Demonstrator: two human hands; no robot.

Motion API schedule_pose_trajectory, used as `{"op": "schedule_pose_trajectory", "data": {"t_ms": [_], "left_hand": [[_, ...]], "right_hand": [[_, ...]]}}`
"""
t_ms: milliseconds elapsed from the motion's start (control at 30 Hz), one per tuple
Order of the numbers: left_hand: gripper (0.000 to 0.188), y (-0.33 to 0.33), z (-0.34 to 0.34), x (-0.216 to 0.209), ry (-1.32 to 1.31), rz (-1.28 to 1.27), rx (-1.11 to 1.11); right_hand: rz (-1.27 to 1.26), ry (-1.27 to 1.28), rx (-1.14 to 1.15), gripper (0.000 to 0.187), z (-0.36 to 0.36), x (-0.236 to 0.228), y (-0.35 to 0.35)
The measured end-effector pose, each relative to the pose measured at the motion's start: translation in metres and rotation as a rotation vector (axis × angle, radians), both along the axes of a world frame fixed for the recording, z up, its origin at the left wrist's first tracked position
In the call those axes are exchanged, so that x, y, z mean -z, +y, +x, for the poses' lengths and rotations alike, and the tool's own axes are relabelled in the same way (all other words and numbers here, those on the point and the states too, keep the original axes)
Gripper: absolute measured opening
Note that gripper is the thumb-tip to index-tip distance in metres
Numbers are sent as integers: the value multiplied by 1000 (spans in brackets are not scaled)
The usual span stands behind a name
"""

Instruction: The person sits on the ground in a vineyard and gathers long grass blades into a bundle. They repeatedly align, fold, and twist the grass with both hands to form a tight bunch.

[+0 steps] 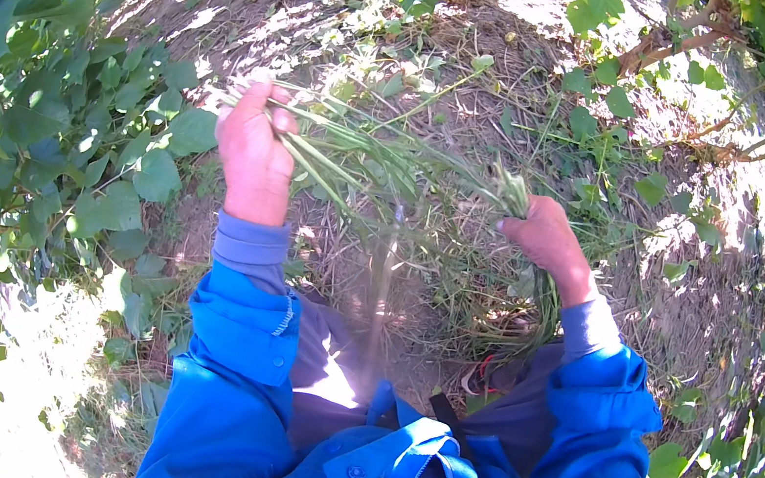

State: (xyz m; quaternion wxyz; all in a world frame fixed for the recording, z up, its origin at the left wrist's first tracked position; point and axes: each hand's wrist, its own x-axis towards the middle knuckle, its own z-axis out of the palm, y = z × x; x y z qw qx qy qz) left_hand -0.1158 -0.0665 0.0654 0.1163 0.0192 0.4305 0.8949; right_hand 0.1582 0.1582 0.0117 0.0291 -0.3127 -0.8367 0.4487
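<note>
Long green grass stems (343, 139) stretch between my two hands above the ground. My left hand (256, 146), raised on the left, is closed around one end of the stems, with their pale tips poking out past the fingers. On the right, my right hand (551, 239) grips a bunch of grass (511, 191), its cut-looking ends sticking up beyond the thumb. More blades hang below that hand toward my knee. Fingers of the right hand are partly hidden by the wrist and grass.
Leafy bushes (108, 158) crowd the left side. A woody vine trunk (663, 49) with branches rises at the upper right. Dry straw and soil (471, 45) cover the ground, with loose grass (482, 303) between my knees. A red, shoe-like item (481, 374) shows beside my leg.
</note>
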Motion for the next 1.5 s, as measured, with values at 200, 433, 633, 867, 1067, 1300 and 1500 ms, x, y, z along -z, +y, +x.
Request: {"op": "schedule_pose_trajectory", "data": {"t_ms": [200,433,633,867,1067,1300,1500], "left_hand": [[6,-30,-25,3,83,16,-236],[10,-16,-11,14,176,-95,-215],[8,35,60,10,191,-182,122],[10,55,127,26,151,-246,462],[9,58,131,30,184,-283,490],[9,59,134,28,191,-294,502],[12,58,130,33,235,-299,497]], "right_hand": [[203,163,354,26,19,-9,53],[-107,427,466,13,29,-39,43],[-301,390,181,46,0,-44,-26],[-609,341,-48,51,-18,-27,-51],[-680,262,-97,43,-16,-16,-52],[-747,248,-67,44,-13,-24,-62],[-733,263,-81,36,-16,-27,-70]]}}
